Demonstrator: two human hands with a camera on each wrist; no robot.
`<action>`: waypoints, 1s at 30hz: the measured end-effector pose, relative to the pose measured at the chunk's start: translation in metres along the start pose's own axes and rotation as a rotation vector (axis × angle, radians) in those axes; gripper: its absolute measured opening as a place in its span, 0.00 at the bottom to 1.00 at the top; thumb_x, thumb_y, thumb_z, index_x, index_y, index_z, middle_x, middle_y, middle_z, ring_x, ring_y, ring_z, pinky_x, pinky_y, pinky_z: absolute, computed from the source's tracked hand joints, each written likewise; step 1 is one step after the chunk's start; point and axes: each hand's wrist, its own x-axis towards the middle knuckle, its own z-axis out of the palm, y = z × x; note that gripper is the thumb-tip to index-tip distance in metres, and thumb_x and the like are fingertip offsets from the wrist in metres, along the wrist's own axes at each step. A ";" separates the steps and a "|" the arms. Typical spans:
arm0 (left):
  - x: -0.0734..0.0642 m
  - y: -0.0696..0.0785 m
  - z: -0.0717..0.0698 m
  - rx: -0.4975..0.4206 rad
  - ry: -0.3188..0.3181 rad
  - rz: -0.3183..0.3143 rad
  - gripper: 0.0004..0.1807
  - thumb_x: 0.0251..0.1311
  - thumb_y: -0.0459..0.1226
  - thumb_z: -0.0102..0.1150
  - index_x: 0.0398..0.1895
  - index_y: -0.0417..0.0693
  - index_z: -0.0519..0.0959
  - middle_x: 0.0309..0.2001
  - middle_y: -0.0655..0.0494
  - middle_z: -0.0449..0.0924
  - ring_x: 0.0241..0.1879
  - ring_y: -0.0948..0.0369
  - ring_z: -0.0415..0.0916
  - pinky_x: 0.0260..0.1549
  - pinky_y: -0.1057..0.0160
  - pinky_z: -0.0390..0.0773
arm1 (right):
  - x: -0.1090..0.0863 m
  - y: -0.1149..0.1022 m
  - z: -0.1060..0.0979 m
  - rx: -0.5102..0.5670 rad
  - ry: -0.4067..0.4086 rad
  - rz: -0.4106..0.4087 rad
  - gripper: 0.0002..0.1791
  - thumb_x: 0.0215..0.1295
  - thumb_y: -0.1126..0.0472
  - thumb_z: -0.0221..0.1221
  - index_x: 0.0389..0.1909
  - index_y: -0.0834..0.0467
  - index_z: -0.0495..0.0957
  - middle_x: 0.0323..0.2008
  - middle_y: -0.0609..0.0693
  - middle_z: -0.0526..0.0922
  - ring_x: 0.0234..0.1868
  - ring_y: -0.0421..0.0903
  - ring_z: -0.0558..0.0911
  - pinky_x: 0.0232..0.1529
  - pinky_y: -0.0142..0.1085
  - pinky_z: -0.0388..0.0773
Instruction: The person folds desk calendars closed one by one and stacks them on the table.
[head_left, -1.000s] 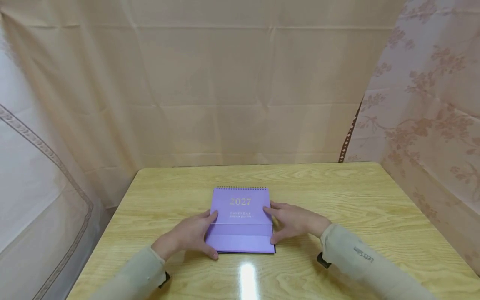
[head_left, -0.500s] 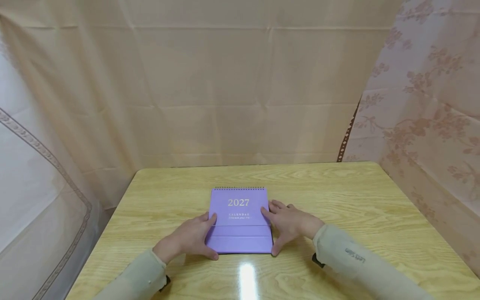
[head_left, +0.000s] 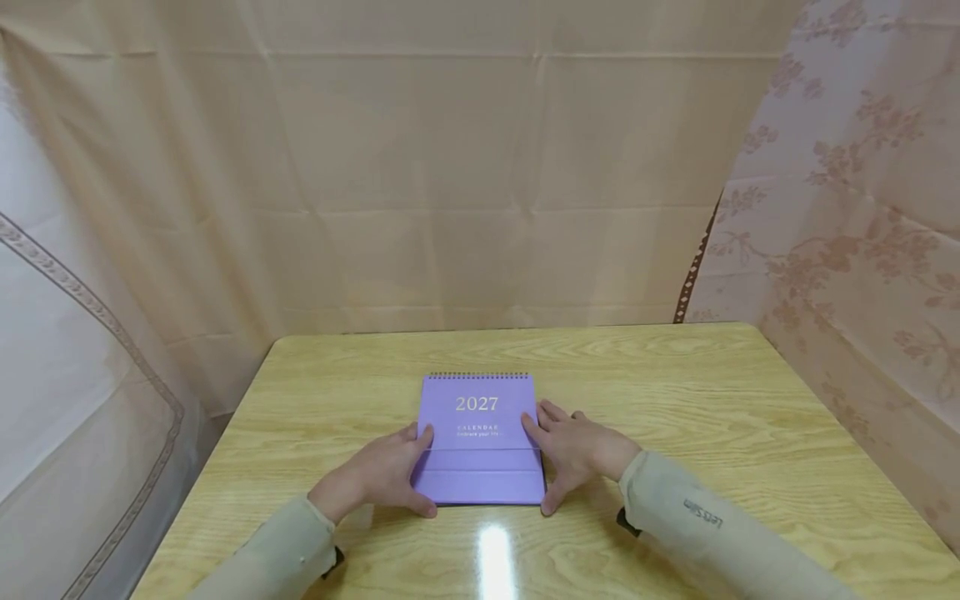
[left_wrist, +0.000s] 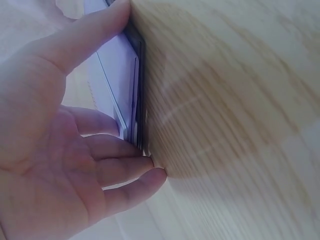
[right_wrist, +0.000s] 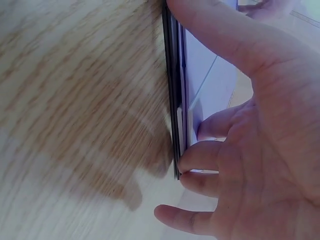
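A purple 2027 desk calendar [head_left: 480,462] lies flat on the wooden table, its spiral binding along the far edge and dark base layers showing under the cover. At its left side, my left hand [head_left: 386,471] has the index finger on the cover's edge and the thumb at the lower left corner. My right hand [head_left: 577,450] mirrors this on the right, its thumb [right_wrist: 220,30] by the near corner. Both wrist views show fairly straight, spread fingers touching the stacked side edges, with the lowest fingertips close over the tabletop.
The wood-grain table [head_left: 712,400] extends on all sides of the calendar. Beige curtain [head_left: 450,167] hangs behind it, a floral curtain [head_left: 862,250] at the right and a white cloth [head_left: 67,358] at the left. A light reflection shines near the front.
The calendar has shifted slightly left, and its dark base shows less at the lower right corner. My right hand moved left, its thumb sliding down to that corner. My left hand barely moved.
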 end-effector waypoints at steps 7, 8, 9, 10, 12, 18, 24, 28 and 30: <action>-0.003 0.003 -0.002 -0.028 -0.039 -0.031 0.66 0.42 0.60 0.79 0.76 0.30 0.56 0.73 0.24 0.52 0.74 0.39 0.54 0.71 0.43 0.57 | -0.001 -0.002 -0.001 0.046 -0.008 0.002 0.74 0.40 0.29 0.76 0.80 0.63 0.48 0.77 0.70 0.46 0.79 0.63 0.45 0.69 0.68 0.53; -0.003 0.003 -0.002 -0.030 -0.040 -0.033 0.66 0.43 0.60 0.78 0.76 0.30 0.56 0.73 0.24 0.52 0.74 0.39 0.53 0.71 0.43 0.57 | -0.001 -0.001 -0.001 0.050 -0.009 0.001 0.74 0.40 0.30 0.76 0.80 0.63 0.48 0.77 0.70 0.46 0.79 0.63 0.45 0.69 0.68 0.53; -0.003 0.003 -0.002 -0.028 -0.042 -0.034 0.66 0.43 0.60 0.78 0.76 0.30 0.55 0.73 0.24 0.52 0.74 0.38 0.53 0.71 0.43 0.57 | -0.002 -0.001 -0.001 0.052 -0.009 0.000 0.74 0.41 0.30 0.76 0.80 0.63 0.48 0.77 0.70 0.46 0.79 0.63 0.45 0.69 0.68 0.53; -0.003 0.003 -0.002 -0.024 -0.043 -0.033 0.66 0.43 0.60 0.78 0.76 0.30 0.55 0.73 0.23 0.51 0.74 0.38 0.53 0.71 0.43 0.57 | -0.002 -0.001 -0.001 0.055 -0.010 0.000 0.74 0.41 0.30 0.76 0.80 0.63 0.48 0.77 0.70 0.46 0.79 0.63 0.45 0.69 0.68 0.53; -0.003 0.002 -0.002 -0.016 -0.044 -0.032 0.66 0.44 0.61 0.77 0.76 0.30 0.55 0.73 0.23 0.51 0.74 0.38 0.53 0.71 0.43 0.58 | -0.002 -0.001 -0.001 0.066 -0.014 0.000 0.74 0.41 0.30 0.75 0.80 0.62 0.48 0.78 0.69 0.45 0.79 0.62 0.44 0.69 0.68 0.53; -0.003 0.005 -0.003 0.003 -0.043 -0.036 0.65 0.45 0.61 0.76 0.76 0.31 0.55 0.73 0.23 0.51 0.74 0.37 0.53 0.70 0.41 0.58 | -0.003 0.000 -0.002 0.070 -0.024 0.012 0.73 0.42 0.29 0.75 0.81 0.61 0.47 0.78 0.68 0.45 0.79 0.62 0.43 0.69 0.68 0.53; -0.005 0.008 -0.007 0.008 -0.031 -0.037 0.64 0.45 0.60 0.77 0.76 0.30 0.57 0.73 0.24 0.53 0.73 0.37 0.55 0.69 0.40 0.60 | -0.005 0.000 -0.001 0.063 0.004 0.003 0.72 0.42 0.29 0.74 0.80 0.61 0.48 0.78 0.68 0.46 0.79 0.63 0.45 0.69 0.68 0.54; -0.006 0.004 -0.003 0.011 -0.022 -0.030 0.64 0.44 0.61 0.77 0.76 0.31 0.58 0.73 0.26 0.54 0.73 0.38 0.57 0.69 0.40 0.61 | -0.005 0.000 0.003 0.059 0.010 -0.007 0.71 0.43 0.28 0.73 0.80 0.61 0.49 0.78 0.67 0.47 0.79 0.63 0.45 0.69 0.68 0.53; -0.007 0.000 0.000 0.010 -0.020 -0.021 0.64 0.44 0.62 0.77 0.76 0.32 0.58 0.74 0.27 0.54 0.73 0.38 0.57 0.68 0.39 0.61 | -0.006 0.000 0.004 0.061 0.004 -0.011 0.70 0.44 0.28 0.72 0.80 0.60 0.50 0.78 0.67 0.47 0.79 0.63 0.45 0.69 0.68 0.53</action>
